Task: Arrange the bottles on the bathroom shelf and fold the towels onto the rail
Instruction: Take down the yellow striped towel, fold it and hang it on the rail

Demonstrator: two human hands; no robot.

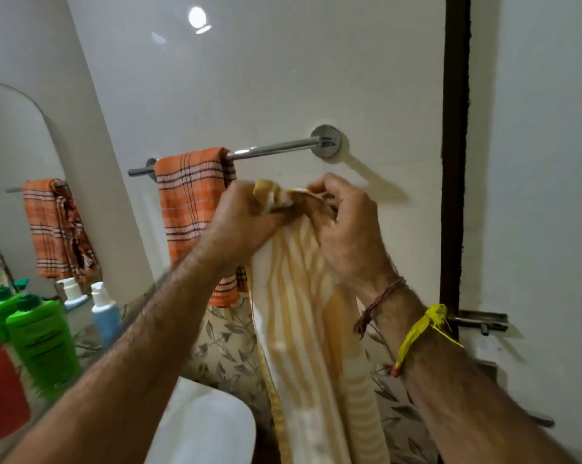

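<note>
Both hands, left hand [246, 216] and right hand [346, 229], are pinching the top edge of the yellow striped towel [303, 329] with curled fingers, just below the rail [272, 149]. It looks light, soft and floppy, so gripping the corners is likely keeping it flat.

Left hand [246, 219] and right hand [346, 226] pinch, it seems, a striped towel's [303, 329] top edge just below the rail [276, 149], beside an orange towel [192, 209].

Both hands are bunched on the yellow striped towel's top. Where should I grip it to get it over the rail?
Grip the yellow-and-white striped towel by its top edge, left hand and right hand farther apart, approaching from the front; the rest hangs straight below the chrome rail.
</note>
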